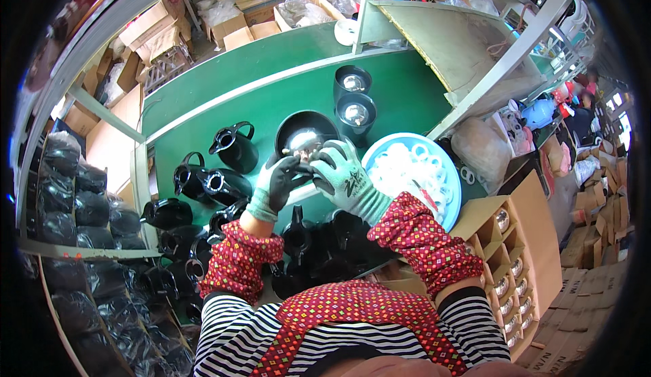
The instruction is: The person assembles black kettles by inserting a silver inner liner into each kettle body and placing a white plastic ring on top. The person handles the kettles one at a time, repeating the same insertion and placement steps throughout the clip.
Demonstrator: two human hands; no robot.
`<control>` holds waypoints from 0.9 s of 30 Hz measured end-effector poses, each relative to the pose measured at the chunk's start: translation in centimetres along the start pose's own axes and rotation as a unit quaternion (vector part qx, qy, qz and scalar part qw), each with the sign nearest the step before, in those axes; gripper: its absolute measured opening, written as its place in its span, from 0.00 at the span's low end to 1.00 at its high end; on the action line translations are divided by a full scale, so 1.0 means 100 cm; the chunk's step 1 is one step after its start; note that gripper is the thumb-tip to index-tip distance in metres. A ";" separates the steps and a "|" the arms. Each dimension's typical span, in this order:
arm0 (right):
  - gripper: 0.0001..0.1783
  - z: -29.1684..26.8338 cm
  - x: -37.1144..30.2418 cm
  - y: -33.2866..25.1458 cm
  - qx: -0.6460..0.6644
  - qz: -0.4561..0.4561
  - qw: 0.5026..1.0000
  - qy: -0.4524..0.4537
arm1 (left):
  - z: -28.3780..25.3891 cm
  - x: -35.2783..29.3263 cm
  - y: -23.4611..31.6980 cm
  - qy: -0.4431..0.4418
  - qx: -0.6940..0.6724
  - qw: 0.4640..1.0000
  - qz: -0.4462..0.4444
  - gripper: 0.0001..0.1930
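Both my hands wear pale green-and-grey work gloves. My left hand (278,184) and my right hand (340,172) meet at the near rim of a black, round-mouthed jug body (288,125), with a shiny silver liner (306,137) inside. Their fingers are closed and pinched together; what they hold between them is too small and hidden to name. Right of them is a light blue basin (450,173) full of white plastic rings (413,167). Two more black jug bodies (357,131) with silver liners stand upright beyond my right hand.
Black handled jugs (234,150) crowd the green bench (271,92) on the left and near my body. Bagged black pieces (61,224) fill racks at left. At right, an open divided carton (536,231) holds silver liners. A metal post (508,58) slants across the right side.
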State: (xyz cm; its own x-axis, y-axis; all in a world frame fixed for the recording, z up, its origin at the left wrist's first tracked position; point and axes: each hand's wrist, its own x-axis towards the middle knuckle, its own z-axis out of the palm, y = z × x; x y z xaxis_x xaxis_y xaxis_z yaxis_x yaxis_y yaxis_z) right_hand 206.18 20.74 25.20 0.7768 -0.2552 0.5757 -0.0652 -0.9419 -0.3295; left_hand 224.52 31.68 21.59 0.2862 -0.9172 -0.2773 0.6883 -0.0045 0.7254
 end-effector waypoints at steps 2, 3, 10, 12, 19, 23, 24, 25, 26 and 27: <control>0.28 -0.003 -0.002 -0.002 -0.019 0.029 0.999 0.022 | -0.014 0.040 0.005 0.025 0.014 0.999 0.021 0.13; 0.28 -0.012 -0.007 -0.004 -0.031 0.048 0.998 0.013 | -0.018 0.063 0.005 0.049 0.042 0.997 0.036 0.14; 0.27 -0.078 -0.097 -0.021 0.020 0.208 0.978 -0.011 | -0.127 0.247 0.008 0.092 0.181 0.976 0.085 0.10; 0.25 -0.104 -0.150 -0.029 -0.042 0.322 0.945 0.030 | -0.062 0.276 -0.022 0.059 0.142 0.988 0.016 0.18; 0.18 -0.175 -0.237 -0.062 -0.115 0.462 0.873 0.112 | -0.131 0.358 -0.009 0.079 0.115 0.986 -0.093 0.25; 0.17 -0.184 -0.270 -0.080 -0.132 0.496 0.848 0.134 | -0.153 0.358 -0.019 -0.072 0.585 0.779 0.213 0.45; 0.17 -0.185 -0.278 -0.086 -0.160 0.496 0.845 0.119 | -0.134 0.356 -0.024 -0.037 0.503 0.852 0.143 0.46; 0.18 -0.187 -0.286 -0.089 -0.179 0.498 0.840 0.118 | -0.116 0.352 -0.030 0.000 0.413 0.908 0.068 0.46; 0.18 -0.185 -0.289 -0.090 -0.178 0.495 0.843 0.115 | -0.128 0.335 -0.017 0.060 0.326 0.944 -0.004 0.47; 0.21 -0.191 -0.291 -0.082 -0.159 0.483 0.852 0.125 | -0.169 0.336 -0.008 -0.096 0.497 0.849 0.151 0.43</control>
State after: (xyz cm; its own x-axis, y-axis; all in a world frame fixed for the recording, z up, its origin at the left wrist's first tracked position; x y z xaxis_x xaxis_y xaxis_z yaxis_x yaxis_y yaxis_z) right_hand 172.14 31.67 25.46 0.1083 -0.9462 0.3050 -0.7955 -0.2664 -0.5442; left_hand 244.80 7.61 1.03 0.1711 -0.9837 0.0552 -0.3266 -0.0038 0.9452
